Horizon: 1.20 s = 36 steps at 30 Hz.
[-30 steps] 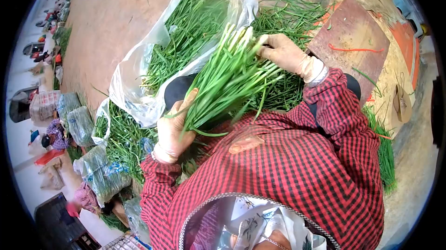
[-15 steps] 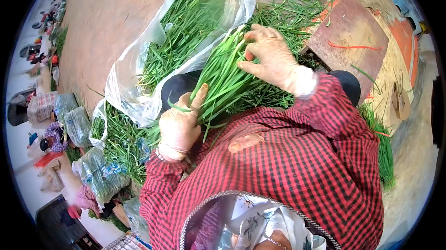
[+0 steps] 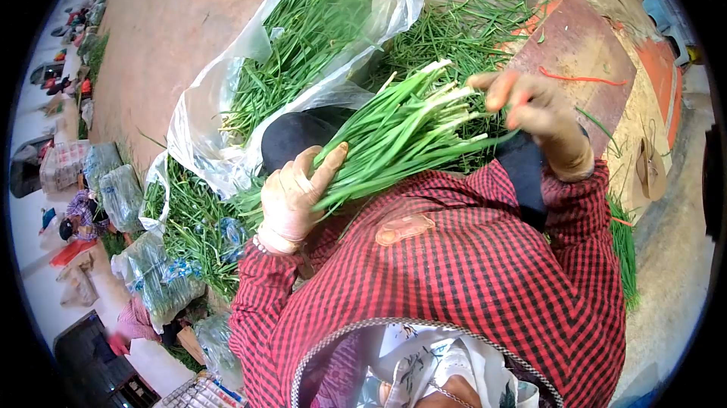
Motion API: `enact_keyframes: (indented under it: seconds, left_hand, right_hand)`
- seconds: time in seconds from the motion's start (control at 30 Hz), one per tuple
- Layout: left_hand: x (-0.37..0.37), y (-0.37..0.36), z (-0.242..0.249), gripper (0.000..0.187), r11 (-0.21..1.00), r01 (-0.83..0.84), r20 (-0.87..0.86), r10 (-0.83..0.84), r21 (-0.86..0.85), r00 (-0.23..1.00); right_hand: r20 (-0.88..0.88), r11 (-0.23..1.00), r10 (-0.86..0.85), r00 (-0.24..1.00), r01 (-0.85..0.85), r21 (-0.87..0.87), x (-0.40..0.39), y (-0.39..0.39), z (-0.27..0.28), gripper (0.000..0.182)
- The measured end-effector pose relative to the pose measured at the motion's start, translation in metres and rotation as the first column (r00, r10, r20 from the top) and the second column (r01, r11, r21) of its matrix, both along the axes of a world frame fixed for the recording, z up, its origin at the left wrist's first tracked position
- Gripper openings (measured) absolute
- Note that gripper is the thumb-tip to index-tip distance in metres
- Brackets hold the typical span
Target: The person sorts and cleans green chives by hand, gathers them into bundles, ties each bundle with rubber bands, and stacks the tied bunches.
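Observation:
My left hand, in a pale thin glove, is wrapped round the leafy part of a bunch of chives above my lap. Their whitish cut ends fan out to the upper right. At those ends is my right hand, gloved too, its fingers curled in and blurred by motion; I cannot tell what is between them. One darker blade sticks out sideways just below these fingers. Beyond the bunch, loose chives lie heaped on the floor. A clear plastic bag full of chives lies open at the upper left.
A reddish-brown board with an orange string on it is at the right, over tan sheeting. More chives lie beside my right side. Packed plastic bags and other people line the left side.
The bunch has tilted lower to the right, its white ends now fanned out. My right hand has moved right and down, from above the bunch to beyond the ends.

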<state>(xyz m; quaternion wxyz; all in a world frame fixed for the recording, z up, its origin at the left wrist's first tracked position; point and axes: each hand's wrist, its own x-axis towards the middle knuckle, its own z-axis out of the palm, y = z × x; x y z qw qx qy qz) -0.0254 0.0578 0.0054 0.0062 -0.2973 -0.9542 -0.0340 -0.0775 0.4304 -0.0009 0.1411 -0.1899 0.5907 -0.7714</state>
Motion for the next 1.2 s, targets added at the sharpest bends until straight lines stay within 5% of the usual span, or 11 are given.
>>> enact_keyframes:
  seconds: [0.13, 0.2, 0.23, 0.4, 0.5, 0.6, 0.73, 0.87, 1.0, 1.13, 1.2]
  left_hand:
    - [0.001, 0.000, 0.004, 0.077, 0.997, -0.044, 0.074, 0.048, -0.060, 0.996]
    - [0.003, -0.002, 0.004, 0.076, 0.997, -0.037, -0.008, 0.037, -0.067, 0.999]
    - [0.001, -0.003, 0.004, 0.076, 0.997, -0.039, 0.030, 0.040, -0.062, 0.999]
    - [0.003, 0.004, 0.000, 0.075, 0.994, -0.022, -0.041, 0.017, -0.103, 0.999]
    - [0.003, 0.007, 0.000, 0.067, 0.997, -0.016, -0.068, 0.011, -0.078, 0.998]
    - [0.001, 0.002, -0.002, 0.068, 1.000, -0.018, -0.045, 0.018, 0.002, 0.999]
    - [-0.002, 0.007, -0.001, 0.072, 0.993, 0.004, -0.050, 0.002, 0.115, 0.999]
    - [-0.004, 0.007, 0.000, 0.074, 0.985, -0.007, -0.010, 0.009, 0.171, 1.000]
    - [0.003, -0.011, -0.010, 0.073, 0.998, -0.025, -0.023, 0.026, 0.053, 0.999]
    - [0.014, -0.021, -0.032, 0.060, 0.987, -0.073, -0.083, 0.062, -0.140, 0.995]
    - [0.015, -0.019, -0.030, 0.060, 0.987, -0.074, -0.099, 0.060, -0.139, 0.993]
  right_hand:
    - [0.136, 0.895, -0.354, 0.925, 0.377, -0.237, -0.021, 0.040, -0.013, 0.014]
    - [-0.100, 0.640, -0.526, 0.845, 0.470, 0.608, -0.034, 0.030, -0.023, 0.032]
    - [-0.216, 0.593, -0.371, 0.903, 0.409, 0.694, -0.036, 0.018, -0.027, 0.048]
    - [-0.086, 0.698, -0.022, 0.996, 0.076, 0.712, -0.039, -0.053, -0.039, 0.050]
    - [0.233, 0.771, -0.156, 0.960, -0.029, 0.636, -0.048, -0.065, -0.058, 0.045]
    - [0.174, 0.937, -0.253, 0.952, 0.197, 0.287, -0.041, -0.072, -0.059, 0.026]
    - [0.044, 0.929, -0.344, 0.938, 0.333, 0.163, -0.037, -0.055, -0.048, 0.021]
    - [-0.168, 0.752, -0.546, 0.821, 0.569, 0.333, -0.062, 0.021, -0.066, 0.023]
    - [-0.512, 0.259, -0.419, 0.750, 0.639, 0.724, -0.052, 0.041, -0.060, 0.031]
    - [-0.585, 0.654, -0.086, 0.806, 0.489, 0.578, -0.020, -0.040, -0.001, 0.037]
    - [-0.559, 0.597, 0.064, 0.827, 0.417, 0.685, -0.013, -0.071, -0.010, 0.036]
